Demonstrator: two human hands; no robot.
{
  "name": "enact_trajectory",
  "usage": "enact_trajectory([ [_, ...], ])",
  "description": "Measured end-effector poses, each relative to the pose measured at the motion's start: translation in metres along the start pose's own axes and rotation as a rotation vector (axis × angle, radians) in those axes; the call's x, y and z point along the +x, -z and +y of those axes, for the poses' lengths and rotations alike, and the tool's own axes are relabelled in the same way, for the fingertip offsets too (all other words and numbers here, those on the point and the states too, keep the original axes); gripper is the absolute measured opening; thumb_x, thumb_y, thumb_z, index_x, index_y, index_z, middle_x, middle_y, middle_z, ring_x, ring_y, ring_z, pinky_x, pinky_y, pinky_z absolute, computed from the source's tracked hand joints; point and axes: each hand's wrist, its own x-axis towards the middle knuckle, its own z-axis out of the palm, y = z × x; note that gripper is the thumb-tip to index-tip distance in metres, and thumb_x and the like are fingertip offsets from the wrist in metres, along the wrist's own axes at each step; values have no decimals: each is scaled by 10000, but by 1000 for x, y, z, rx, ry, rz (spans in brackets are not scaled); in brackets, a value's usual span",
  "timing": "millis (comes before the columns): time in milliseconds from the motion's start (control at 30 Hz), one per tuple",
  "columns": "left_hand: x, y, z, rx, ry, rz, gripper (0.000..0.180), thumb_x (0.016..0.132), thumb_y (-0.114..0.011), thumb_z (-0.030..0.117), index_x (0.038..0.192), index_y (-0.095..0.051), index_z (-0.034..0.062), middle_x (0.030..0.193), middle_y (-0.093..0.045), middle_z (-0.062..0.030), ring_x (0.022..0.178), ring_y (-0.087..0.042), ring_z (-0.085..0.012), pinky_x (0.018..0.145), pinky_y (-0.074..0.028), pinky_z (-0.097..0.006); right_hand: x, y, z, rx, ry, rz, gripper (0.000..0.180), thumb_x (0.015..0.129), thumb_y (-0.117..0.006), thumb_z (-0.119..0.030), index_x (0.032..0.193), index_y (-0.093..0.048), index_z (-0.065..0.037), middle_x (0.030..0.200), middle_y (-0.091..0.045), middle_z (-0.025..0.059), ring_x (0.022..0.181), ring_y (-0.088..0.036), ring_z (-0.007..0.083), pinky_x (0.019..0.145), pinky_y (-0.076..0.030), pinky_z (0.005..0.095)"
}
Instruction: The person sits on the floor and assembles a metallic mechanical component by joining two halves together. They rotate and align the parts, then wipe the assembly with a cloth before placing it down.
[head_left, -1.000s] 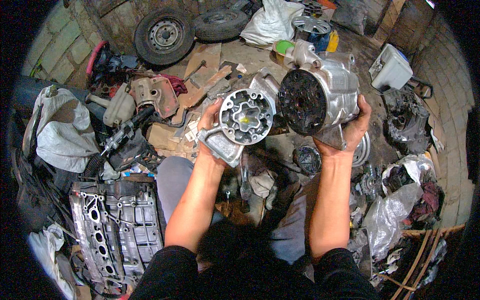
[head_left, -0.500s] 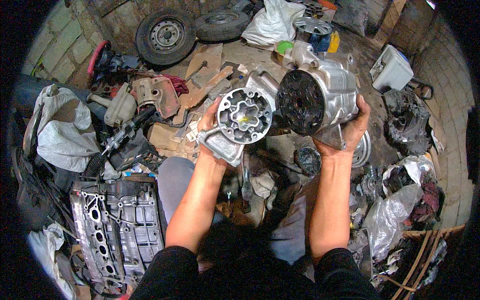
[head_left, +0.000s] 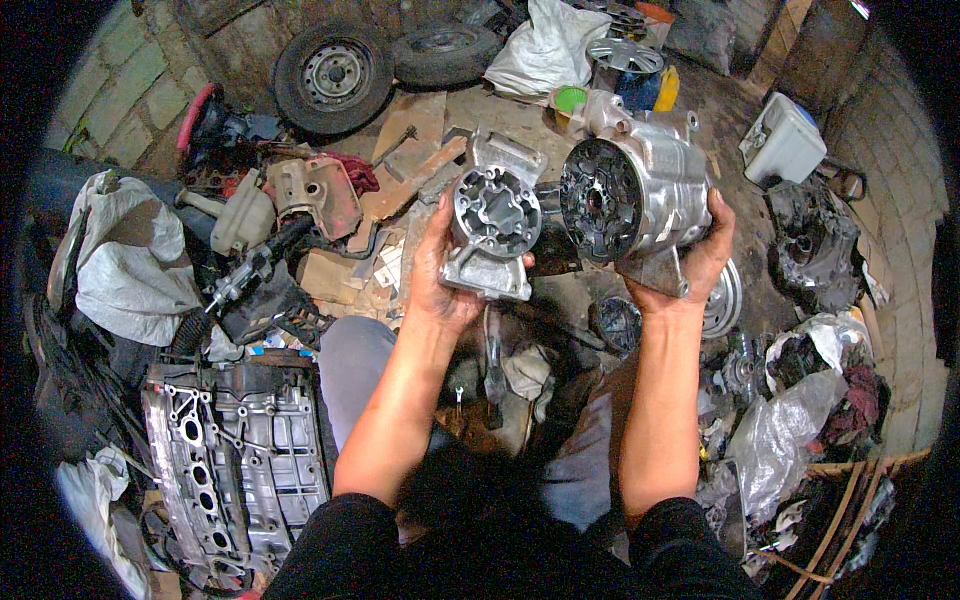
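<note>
My left hand (head_left: 440,280) is wrapped round a metal compressor end housing (head_left: 498,213). A star-shaped recess with chambers and bolt holes shows in its round open face, and it has flanges above and below. The fingers behind it are mostly hidden. My right hand (head_left: 700,270) grips a larger silvery compressor body (head_left: 672,190) from its right and lower side. Its round black end plate (head_left: 600,200), dark and greasy-looking with holes, points left and toward me. Both parts are held up side by side, with a gap between them.
A metal engine block (head_left: 240,460) lies at lower left. Wheels with tyres (head_left: 333,75) and a white sack (head_left: 550,45) sit at the back. Cardboard, a small wrench (head_left: 459,395) and greasy parts litter the floor. A white container (head_left: 785,140) stands at right.
My left hand has turned the end housing so its face is seen more obliquely, and shifted it slightly right. The compressor body in my right hand has turned slightly and barely moved.
</note>
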Motion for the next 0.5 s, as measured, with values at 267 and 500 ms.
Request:
enact_trajectory([
  [267, -9, -10, 11, 43, 52, -99, 625, 881, -556, 463, 1356, -514, 59, 1270, -603, -199, 1053, -639, -390, 803, -567, -590, 1, 1, 1, -72, 88, 68, 457, 864, -610, -398, 1212, -634, -102, 1172, -683, 80, 1044, -664, 264, 919, -531, 444],
  [500, -9, -5, 16, -65, 136, -200, 647, 918, -536, 322, 1493, -320, 120, 1379, -517, -166, 1062, -649, -347, 634, -614, -541, 1, 1, -1, -134, 138, 41, 459, 864, -609, -389, 1202, -633, -79, 1143, -688, 86, 1020, -669, 262, 902, -537, 427],
])
